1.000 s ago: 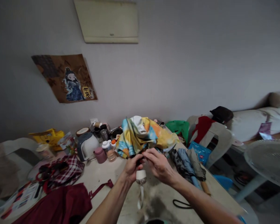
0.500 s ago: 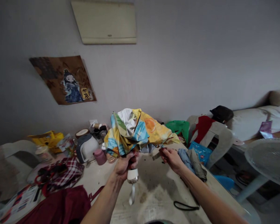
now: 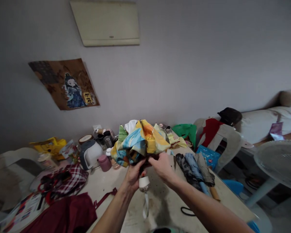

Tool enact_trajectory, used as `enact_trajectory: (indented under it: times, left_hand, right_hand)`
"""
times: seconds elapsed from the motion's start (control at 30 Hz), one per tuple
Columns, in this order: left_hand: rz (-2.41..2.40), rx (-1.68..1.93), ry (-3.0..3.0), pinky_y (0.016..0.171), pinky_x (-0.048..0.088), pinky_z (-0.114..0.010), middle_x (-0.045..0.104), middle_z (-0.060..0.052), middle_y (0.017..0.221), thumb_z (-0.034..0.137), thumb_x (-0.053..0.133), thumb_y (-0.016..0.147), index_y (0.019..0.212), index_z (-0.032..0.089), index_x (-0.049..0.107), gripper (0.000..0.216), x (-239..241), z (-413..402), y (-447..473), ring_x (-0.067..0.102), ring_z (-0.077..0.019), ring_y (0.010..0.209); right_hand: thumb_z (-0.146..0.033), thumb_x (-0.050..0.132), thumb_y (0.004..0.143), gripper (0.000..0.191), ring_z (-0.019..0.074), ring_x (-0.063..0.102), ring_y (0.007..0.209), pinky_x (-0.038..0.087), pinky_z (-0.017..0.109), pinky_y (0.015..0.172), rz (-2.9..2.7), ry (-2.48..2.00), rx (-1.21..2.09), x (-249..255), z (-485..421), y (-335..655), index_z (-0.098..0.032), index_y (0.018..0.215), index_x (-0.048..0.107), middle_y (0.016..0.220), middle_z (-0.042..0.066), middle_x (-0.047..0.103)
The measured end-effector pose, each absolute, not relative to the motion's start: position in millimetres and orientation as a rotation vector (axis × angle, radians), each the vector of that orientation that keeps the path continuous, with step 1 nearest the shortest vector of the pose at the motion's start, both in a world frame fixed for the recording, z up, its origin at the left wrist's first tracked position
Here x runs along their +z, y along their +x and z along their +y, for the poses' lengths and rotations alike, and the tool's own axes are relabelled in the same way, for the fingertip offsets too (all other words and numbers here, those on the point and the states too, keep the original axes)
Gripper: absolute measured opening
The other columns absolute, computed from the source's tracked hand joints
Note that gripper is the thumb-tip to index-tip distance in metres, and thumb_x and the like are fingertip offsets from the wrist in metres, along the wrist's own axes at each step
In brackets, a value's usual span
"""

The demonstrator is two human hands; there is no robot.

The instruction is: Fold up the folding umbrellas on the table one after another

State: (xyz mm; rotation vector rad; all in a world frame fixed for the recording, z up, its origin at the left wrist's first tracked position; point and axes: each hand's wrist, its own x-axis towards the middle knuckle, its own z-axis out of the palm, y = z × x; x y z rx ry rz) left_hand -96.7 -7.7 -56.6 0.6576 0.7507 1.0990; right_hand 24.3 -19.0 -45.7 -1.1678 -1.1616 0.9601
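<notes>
A folding umbrella (image 3: 137,144) with a yellow, blue and orange patterned canopy is held over the table, its folds bunched and loose. My left hand (image 3: 135,176) is closed around it just above the white handle (image 3: 144,183), from which a pale wrist strap hangs. My right hand (image 3: 163,166) is closed at the lower edge of the canopy, close to my left hand. The fingertips of the right hand are partly hidden by the fabric and the hand itself.
Several folded umbrellas (image 3: 192,170) lie on the right of the table (image 3: 126,213). Maroon fabric (image 3: 63,213) and a checked cloth bag (image 3: 74,179) are at left. A pink jar (image 3: 104,162) and white-and-grey appliance (image 3: 91,153) stand behind. A fan (image 3: 278,161) is at right.
My right hand has moved left, in to the canopy's base beside my left hand. The canopy's right side is drawn in more narrowly, and the umbrella has shifted slightly.
</notes>
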Motion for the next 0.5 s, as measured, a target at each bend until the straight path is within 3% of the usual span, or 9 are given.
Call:
enact_trajectory:
  times: [0.23,0.33,0.43,0.5]
  left_hand:
    - [0.792,1.119,0.680,0.032,0.024,-0.015,0.056,0.006,0.048,0.028,0.085,0.047,0.068,0.014,0.054,0.040,-64,-10,-105,0.038,-0.0027,0.029]
    - [0.835,1.142,0.691,0.033,0.028,-0.015,0.054,0.004,0.045,0.027,0.084,0.048,0.063,0.013,0.054,0.036,-64,-7,-109,0.039,-0.0038,0.031]
    - [0.839,1.122,0.657,0.033,0.027,-0.013,0.052,0.004,0.044,0.023,0.081,0.051,0.063,0.011,0.054,0.032,-57,-2,-118,0.039,-0.0027,0.032]
    - [0.769,1.071,0.622,0.032,0.025,-0.011,0.047,0.006,0.044,0.021,0.077,0.058,0.063,0.012,0.051,0.028,-49,-1,-129,0.035,-0.0008,0.032]
  right_hand:
    - [-0.018,0.050,0.075,0.022,0.0104,0.034,0.051,0.026,0.026,0.052,-1.712,-1.457,0.426,-54,-24,21,-0.017,0.054,0.045,0.051,-0.001,0.043]
    - [-0.017,0.046,0.080,0.014,0.0132,0.045,0.058,0.034,0.026,0.057,-1.880,-1.297,0.382,-52,-41,18,-0.014,0.074,0.058,0.065,0.004,0.056]
    - [-0.016,0.048,0.080,0.028,0.0144,0.051,0.065,0.041,0.026,0.063,-2.002,-1.067,0.451,-59,-58,22,-0.013,0.106,0.061,0.079,0.005,0.062]
    - [-0.021,0.050,0.082,0.032,0.0139,0.052,0.064,0.043,0.025,0.062,-1.955,-1.045,0.528,-71,-62,35,-0.016,0.112,0.061,0.077,0.004,0.061]
